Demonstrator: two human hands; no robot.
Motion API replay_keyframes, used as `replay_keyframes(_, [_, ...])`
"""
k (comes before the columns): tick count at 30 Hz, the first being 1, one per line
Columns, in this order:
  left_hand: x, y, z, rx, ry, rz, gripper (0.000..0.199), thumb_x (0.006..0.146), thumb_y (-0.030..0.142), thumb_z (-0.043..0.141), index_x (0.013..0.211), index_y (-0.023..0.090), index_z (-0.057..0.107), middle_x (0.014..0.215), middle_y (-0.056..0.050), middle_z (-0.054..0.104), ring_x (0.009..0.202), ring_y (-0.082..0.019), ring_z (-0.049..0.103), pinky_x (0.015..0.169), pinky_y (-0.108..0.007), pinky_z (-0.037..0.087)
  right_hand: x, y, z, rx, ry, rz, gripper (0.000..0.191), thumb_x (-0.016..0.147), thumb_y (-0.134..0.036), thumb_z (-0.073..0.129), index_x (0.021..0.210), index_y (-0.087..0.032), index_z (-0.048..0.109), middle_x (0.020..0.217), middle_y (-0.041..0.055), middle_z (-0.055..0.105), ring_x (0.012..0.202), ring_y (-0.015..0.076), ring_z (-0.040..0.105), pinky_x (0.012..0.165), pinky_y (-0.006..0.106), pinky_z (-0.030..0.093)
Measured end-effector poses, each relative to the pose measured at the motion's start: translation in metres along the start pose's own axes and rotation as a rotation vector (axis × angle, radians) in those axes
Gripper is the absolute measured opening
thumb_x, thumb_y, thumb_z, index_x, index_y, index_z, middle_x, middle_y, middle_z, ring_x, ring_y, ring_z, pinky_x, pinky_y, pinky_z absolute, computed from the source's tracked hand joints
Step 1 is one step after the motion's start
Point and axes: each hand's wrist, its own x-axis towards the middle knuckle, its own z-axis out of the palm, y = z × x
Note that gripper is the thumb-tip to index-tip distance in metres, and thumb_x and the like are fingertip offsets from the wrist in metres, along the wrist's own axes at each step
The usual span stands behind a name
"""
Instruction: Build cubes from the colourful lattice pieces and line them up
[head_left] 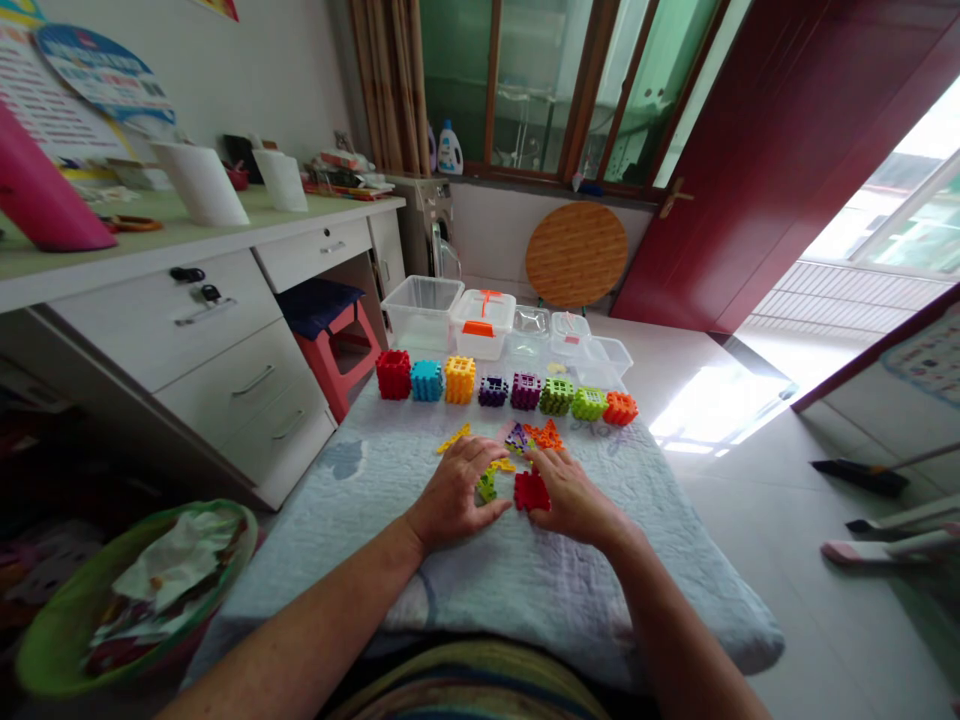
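My right hand (577, 497) has its thumb and fingers at the right side of a red square interlocking building piece (529, 491), gripping it by the edges. My left hand (455, 492) is open, thumb apart from the curved fingers, and a green interlocking piece (487, 486) lies in the gap. Beyond the hands are a long yellow piece (454, 438), another yellow piece (502, 465) partly hidden by my left fingers, a purple piece (517, 437) and orange pieces (546, 435). Farther back stands a row of assembled cubes, from a red cube (394, 375) to an orange cube (621, 408).
Behind the cubes stand an uncovered clear plastic box (422, 308), a lidded box with orange clips (483, 325) and smaller clear containers (570, 332). A quilted cloth (360, 530) covers the table. A green basket (56, 640) is at the left, beside a white drawer desk (180, 320).
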Motion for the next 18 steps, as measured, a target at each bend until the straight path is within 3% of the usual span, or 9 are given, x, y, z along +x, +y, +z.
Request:
replay_keyframes(4, [0.003, 0.005, 0.001, 0.054, -0.048, 0.008, 0.058, 0.075, 0.043, 0.07, 0.126, 0.02, 0.053, 0.127, -0.011, 0.057, 0.121, -0.029, 0.048, 0.107, -0.046, 0.034, 0.001, 0.016, -0.011, 0.14, 0.114, -0.044, 0.057, 0.074, -0.027, 0.065, 0.127, -0.019, 0.048, 0.119, 0.0111, 0.057, 0.109, 0.0238, 0.053, 0.094, 0.041, 0.043])
replay_keyframes(9, [0.022, 0.02, 0.006, 0.135, -0.169, 0.039, 0.054, 0.076, 0.041, 0.069, 0.123, 0.018, 0.055, 0.125, -0.012, 0.059, 0.122, -0.031, 0.047, 0.104, -0.047, 0.037, 0.017, 0.046, -0.017, 0.184, 0.392, 0.098, 0.034, 0.08, -0.031, 0.056, 0.112, -0.018, 0.058, 0.094, 0.006, 0.064, 0.083, 0.0177, 0.06, 0.078, 0.034, 0.049])
replay_keyframes(14, [0.045, 0.027, 0.013, 0.239, -0.292, 0.105, 0.035, 0.072, 0.038, 0.071, 0.1, 0.019, 0.064, 0.103, -0.011, 0.065, 0.107, -0.032, 0.055, 0.1, -0.049, 0.04, 0.025, 0.07, 0.003, 0.165, 0.565, 0.251, 0.027, 0.077, -0.026, 0.049, 0.098, -0.015, 0.063, 0.076, 0.003, 0.063, 0.068, 0.0152, 0.057, 0.069, 0.03, 0.047])
replay_keyframes(18, [0.056, 0.028, 0.014, 0.268, -0.387, 0.198, 0.023, 0.068, 0.034, 0.071, 0.087, 0.02, 0.067, 0.089, -0.009, 0.066, 0.092, -0.029, 0.059, 0.103, -0.052, 0.036, 0.022, 0.081, 0.018, 0.197, 0.58, 0.311, 0.029, 0.075, -0.026, 0.046, 0.094, -0.015, 0.065, 0.071, 0.003, 0.063, 0.062, 0.0157, 0.056, 0.066, 0.029, 0.046])
